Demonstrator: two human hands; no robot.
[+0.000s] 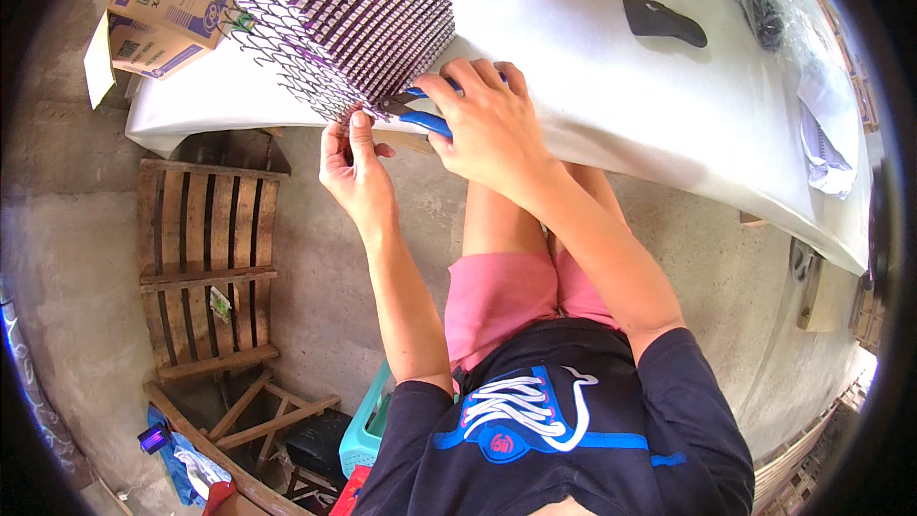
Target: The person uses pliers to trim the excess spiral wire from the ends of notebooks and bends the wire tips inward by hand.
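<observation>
I am closing my right hand (487,124) around the blue-handled pliers (420,113), nipping a wire end on the stack of notebooks (373,10). My left hand (355,167) is pinching that wire just beside the jaws; holding it steady should keep the cut clean

L hand (355,164): your fingers pinched, pointing up, forearm raised.
R hand (482,124): just right of L, curled in a grip.

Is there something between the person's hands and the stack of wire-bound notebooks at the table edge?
Nothing visible does. The left hand already touches the wire coils at the lower corner of the stack of notebooks. The right hand holds blue-handled pliers, whose tip meets the same corner.
</observation>
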